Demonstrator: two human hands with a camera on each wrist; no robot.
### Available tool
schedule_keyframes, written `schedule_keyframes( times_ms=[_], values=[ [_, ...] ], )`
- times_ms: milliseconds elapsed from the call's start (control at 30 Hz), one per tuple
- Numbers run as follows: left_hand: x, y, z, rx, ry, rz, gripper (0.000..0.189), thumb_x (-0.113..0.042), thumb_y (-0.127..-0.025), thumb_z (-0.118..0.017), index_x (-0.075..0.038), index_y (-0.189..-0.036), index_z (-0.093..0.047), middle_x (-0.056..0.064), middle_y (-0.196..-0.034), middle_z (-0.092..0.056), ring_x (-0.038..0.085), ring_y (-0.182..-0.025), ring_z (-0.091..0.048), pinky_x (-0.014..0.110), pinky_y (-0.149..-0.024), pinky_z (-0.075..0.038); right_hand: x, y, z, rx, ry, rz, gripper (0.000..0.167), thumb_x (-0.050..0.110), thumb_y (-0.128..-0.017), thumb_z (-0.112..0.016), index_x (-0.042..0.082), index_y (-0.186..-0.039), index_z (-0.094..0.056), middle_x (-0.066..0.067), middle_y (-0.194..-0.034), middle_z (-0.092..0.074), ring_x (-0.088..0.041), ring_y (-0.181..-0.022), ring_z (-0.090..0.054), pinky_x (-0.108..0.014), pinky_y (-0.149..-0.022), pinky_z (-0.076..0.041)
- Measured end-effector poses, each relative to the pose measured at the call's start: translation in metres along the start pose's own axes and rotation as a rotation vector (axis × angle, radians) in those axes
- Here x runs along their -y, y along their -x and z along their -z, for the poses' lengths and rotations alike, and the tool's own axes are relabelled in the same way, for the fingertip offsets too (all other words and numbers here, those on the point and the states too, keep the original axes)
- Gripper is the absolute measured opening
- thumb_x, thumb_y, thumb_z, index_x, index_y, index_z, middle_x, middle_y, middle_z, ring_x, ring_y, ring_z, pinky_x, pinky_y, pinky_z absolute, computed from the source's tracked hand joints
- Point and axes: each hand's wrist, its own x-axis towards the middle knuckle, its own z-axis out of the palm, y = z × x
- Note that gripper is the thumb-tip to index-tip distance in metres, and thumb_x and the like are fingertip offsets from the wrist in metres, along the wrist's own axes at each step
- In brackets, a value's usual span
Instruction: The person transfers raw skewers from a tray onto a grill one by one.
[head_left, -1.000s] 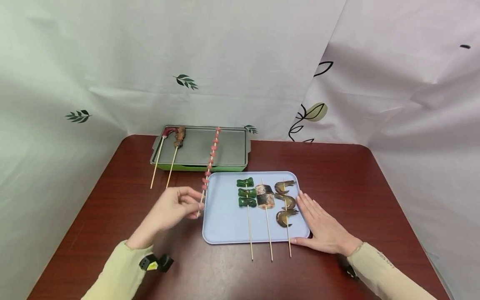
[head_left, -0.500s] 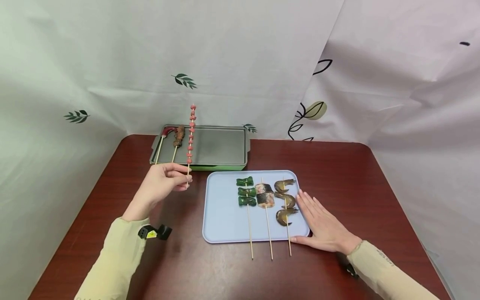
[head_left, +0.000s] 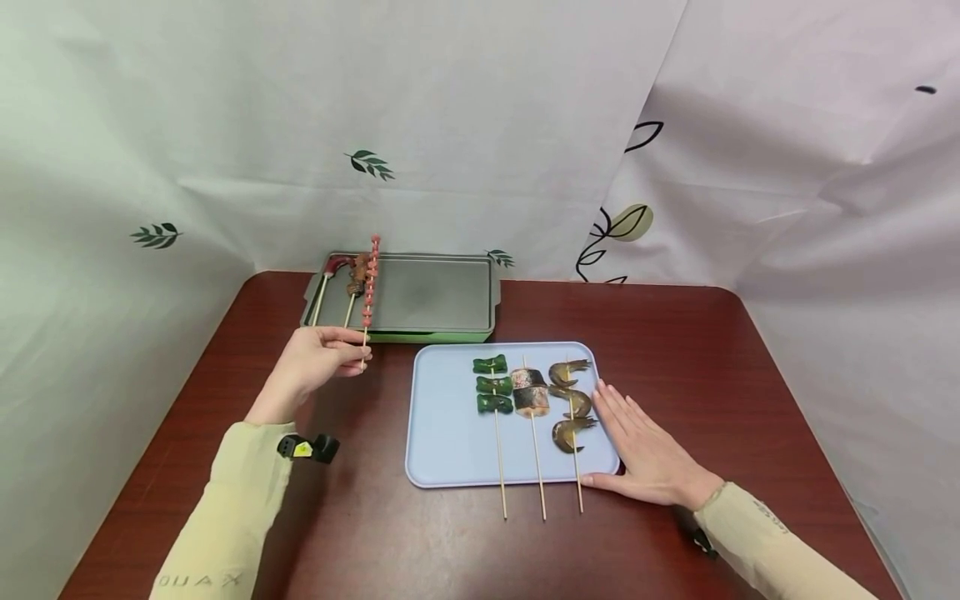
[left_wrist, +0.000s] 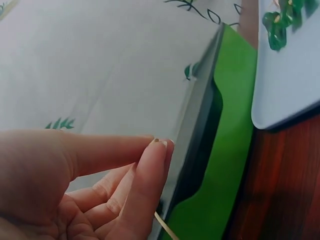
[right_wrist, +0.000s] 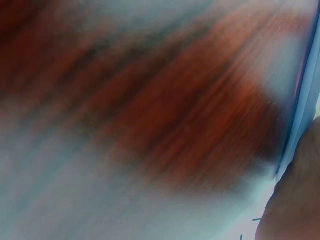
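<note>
The person's left hand (head_left: 318, 358) pinches the bare lower end of a thin wooden skewer with small pinkish-red pieces (head_left: 370, 292), aligned over the left part of a grey rectangular griddle with a green base (head_left: 435, 292); contact with it cannot be told from here. The right hand (head_left: 648, 454), fingers straight and close together, rests against the right edge of a pale blue rectangular tray (head_left: 450, 433).

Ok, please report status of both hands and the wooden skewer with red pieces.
Left hand pinches wooden skewer with red pieces over grey rectangular griddle. Brown meat skewer close left, contact unclear. Right hand touches pale-blue rectangular tray.
</note>
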Motion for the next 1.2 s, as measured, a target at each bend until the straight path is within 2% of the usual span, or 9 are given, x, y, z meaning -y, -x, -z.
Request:
schedule_keyframes(
  times_ms=[133, 367, 667, 767, 900, 1033, 1100, 1200],
  values=[
    [0.003, -0.005, 0.001, -0.009, -0.047, 0.043, 0.040, 0.002, -0.093, -0.070, 0.020, -0.126, -0.057, 0.013, -0.091, -0.075, 0.009, -0.069, -0.070, 0.025, -0.069, -0.061, 0.000, 0.000, -0.001, -0.002, -0.004, 0.005, 0.119, 0.078, -0.084, -0.061, -0.006, -0.158, -0.021, -0.022, -0.165, -0.016, -0.035, -0.151, -0.019, -0.049, -0.122, -0.020],
    [0.004, -0.008, 0.005, -0.023, -0.198, 0.097, 0.036, -0.002, -0.093, -0.069, 0.016, -0.124, -0.062, 0.014, -0.091, -0.075, 0.008, -0.069, -0.070, 0.024, -0.068, -0.061, -0.001, 0.000, -0.002, -0.008, -0.010, 0.016, 0.118, 0.076, -0.085, -0.061, -0.006, -0.159, -0.020, -0.023, -0.165, -0.016, -0.036, -0.151, -0.019, -0.049, -0.122, -0.019],
    [0.001, -0.006, 0.007, -0.061, -0.254, 0.100, 0.036, -0.006, -0.093, -0.072, 0.014, -0.122, -0.065, 0.017, -0.091, -0.075, 0.012, -0.069, -0.071, 0.029, -0.070, -0.062, -0.003, -0.001, -0.003, -0.019, -0.016, 0.025, 0.117, 0.075, -0.085, -0.062, -0.007, -0.158, -0.021, -0.024, -0.165, -0.016, -0.036, -0.151, -0.019, -0.047, -0.122, -0.018],
    [0.000, -0.003, 0.008, -0.075, -0.287, 0.093, 0.039, -0.012, -0.092, -0.075, 0.011, -0.121, -0.066, 0.019, -0.096, -0.075, 0.019, -0.077, -0.075, 0.033, -0.075, -0.062, -0.003, -0.001, -0.004, -0.029, -0.015, 0.029, 0.117, 0.075, -0.086, -0.062, -0.007, -0.158, -0.021, -0.024, -0.165, -0.017, -0.037, -0.151, -0.021, -0.047, -0.122, -0.019],
    [-0.003, 0.006, 0.009, -0.121, -0.372, 0.041, 0.044, -0.023, -0.092, -0.077, 0.006, -0.123, -0.068, 0.017, -0.098, -0.075, 0.025, -0.084, -0.075, 0.036, -0.077, -0.062, -0.004, -0.001, -0.004, -0.029, -0.014, 0.027, 0.116, 0.075, -0.086, -0.062, -0.006, -0.158, -0.021, -0.024, -0.165, -0.017, -0.036, -0.151, -0.021, -0.046, -0.123, -0.018],
    [-0.010, 0.017, 0.005, -0.196, -0.448, -0.060, 0.045, -0.032, -0.093, -0.076, 0.000, -0.124, -0.070, 0.015, -0.098, -0.076, 0.020, -0.077, -0.073, 0.032, -0.066, -0.058, -0.003, -0.001, -0.003, -0.016, -0.019, 0.015, 0.118, 0.076, -0.085, -0.062, -0.006, -0.159, -0.020, -0.023, -0.166, -0.015, -0.035, -0.151, -0.019, -0.046, -0.123, -0.017],
    [-0.014, 0.023, 0.001, -0.210, -0.445, -0.098, 0.045, -0.036, -0.093, -0.076, -0.004, -0.124, -0.070, 0.014, -0.100, -0.076, 0.019, -0.077, -0.073, 0.031, -0.065, -0.057, -0.003, -0.001, -0.002, -0.005, -0.020, 0.008, 0.118, 0.077, -0.085, -0.061, -0.005, -0.159, -0.019, -0.022, -0.166, -0.014, -0.035, -0.152, -0.017, -0.045, -0.123, -0.015],
    [-0.020, 0.031, -0.008, -0.195, -0.419, -0.131, 0.047, -0.040, -0.092, -0.076, -0.007, -0.125, -0.070, 0.011, -0.102, -0.076, 0.019, -0.081, -0.074, 0.030, -0.070, -0.057, -0.003, 0.000, -0.002, 0.009, -0.022, 0.001, 0.118, 0.077, -0.085, -0.061, -0.005, -0.159, -0.019, -0.021, -0.167, -0.013, -0.034, -0.152, -0.016, -0.044, -0.124, -0.014]
  ],
)
